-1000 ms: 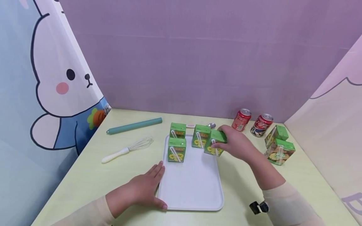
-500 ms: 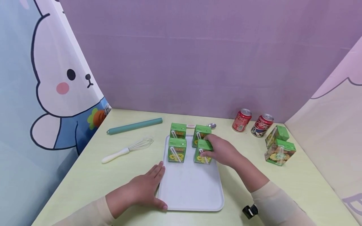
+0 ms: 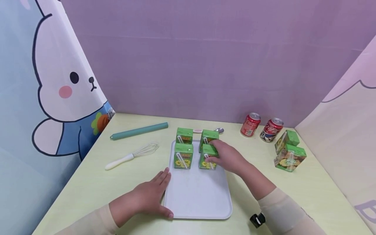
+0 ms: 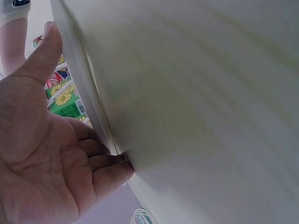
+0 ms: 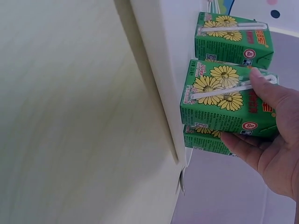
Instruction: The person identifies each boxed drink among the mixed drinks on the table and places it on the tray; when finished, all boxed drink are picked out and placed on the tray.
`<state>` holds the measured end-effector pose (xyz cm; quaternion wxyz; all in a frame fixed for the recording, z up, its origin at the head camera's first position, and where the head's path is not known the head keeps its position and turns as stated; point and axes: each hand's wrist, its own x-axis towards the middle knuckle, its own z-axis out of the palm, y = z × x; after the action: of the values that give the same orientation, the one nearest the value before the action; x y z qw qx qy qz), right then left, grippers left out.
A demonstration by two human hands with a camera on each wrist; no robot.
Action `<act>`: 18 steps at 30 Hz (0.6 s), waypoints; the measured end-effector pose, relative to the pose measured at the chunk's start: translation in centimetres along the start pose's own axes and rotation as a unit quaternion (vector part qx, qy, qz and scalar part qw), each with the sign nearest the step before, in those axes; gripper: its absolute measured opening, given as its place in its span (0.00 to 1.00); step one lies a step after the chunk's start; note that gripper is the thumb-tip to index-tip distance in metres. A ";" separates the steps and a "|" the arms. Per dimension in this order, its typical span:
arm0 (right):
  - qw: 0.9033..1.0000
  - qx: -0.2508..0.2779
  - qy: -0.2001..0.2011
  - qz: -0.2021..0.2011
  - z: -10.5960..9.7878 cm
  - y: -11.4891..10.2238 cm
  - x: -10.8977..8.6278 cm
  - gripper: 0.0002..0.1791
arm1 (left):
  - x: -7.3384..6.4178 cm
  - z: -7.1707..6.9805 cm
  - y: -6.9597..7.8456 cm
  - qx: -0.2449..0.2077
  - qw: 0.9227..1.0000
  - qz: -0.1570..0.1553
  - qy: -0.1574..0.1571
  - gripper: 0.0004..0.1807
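My right hand [image 3: 227, 156] grips a green drink carton [image 3: 208, 162] with a straw on its front, thumb on the front face and fingers behind. In the right wrist view that carton [image 5: 219, 95] stands on the white tray [image 5: 170, 70]. Behind it is another such carton [image 3: 209, 137], partly hidden. Two more cartons stand on the left of the tray [image 3: 196, 199], a front one [image 3: 183, 156] and a back one [image 3: 184, 134]. My left hand [image 3: 151, 195] rests against the tray's left edge, fingers extended; the left wrist view shows its thumb and fingertips at the rim.
Left of the tray lie a whisk [image 3: 132, 156] and a green rolling pin [image 3: 139, 131]. A spoon [image 3: 218, 130] lies behind the tray. At the back right stand two cans, one red [image 3: 250, 124] and one patterned [image 3: 271, 130], beside two more cartons [image 3: 290, 158].
My right hand has brought its carton left and toward me, from the tray's right edge to a spot in front of the back right carton. The left hand has stayed still.
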<state>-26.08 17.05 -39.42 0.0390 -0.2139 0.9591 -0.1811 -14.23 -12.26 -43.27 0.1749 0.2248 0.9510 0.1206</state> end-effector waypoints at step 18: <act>0.999 0.023 0.045 -0.005 -2.6 1.5 -1.8 0.41 | -0.1 -0.2 0.2 -0.002 1.000 -0.004 -0.006 0.72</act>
<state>-25.40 19.95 -37.53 -0.0005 -0.2088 0.9545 -0.2129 -14.12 -12.21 -43.01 0.1819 0.2213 0.9505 0.1201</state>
